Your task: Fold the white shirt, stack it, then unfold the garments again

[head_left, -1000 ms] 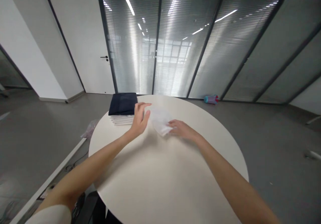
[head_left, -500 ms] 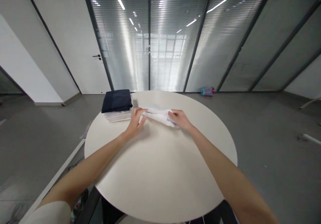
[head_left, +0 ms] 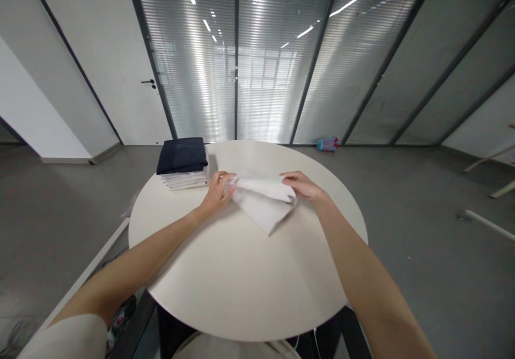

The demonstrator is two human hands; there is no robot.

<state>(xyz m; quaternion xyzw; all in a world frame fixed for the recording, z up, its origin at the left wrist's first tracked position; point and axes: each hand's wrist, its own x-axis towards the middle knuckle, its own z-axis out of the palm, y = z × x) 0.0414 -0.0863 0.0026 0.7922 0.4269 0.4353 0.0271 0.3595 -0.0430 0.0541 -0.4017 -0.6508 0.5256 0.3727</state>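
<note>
A white cloth point(head_left: 263, 203) is held just above the far half of the round white table point(head_left: 241, 278), one corner hanging down to the tabletop. My left hand point(head_left: 216, 191) pinches its left edge. My right hand point(head_left: 302, 185) grips its right edge, fingers closed round the fabric. Both forearms reach out across the table.
At the table's far left lies a stack of folded clothes, dark navy point(head_left: 181, 155) on top of pale striped ones point(head_left: 185, 180). A blue and pink bottle point(head_left: 327, 144) lies on the grey floor by the glass wall. A white door point(head_left: 120, 58) is at the back left.
The bunched cloth has been spread wider between my hands, and a corner now hangs down toward me. My left hand went from open beside the cloth to gripping it.
</note>
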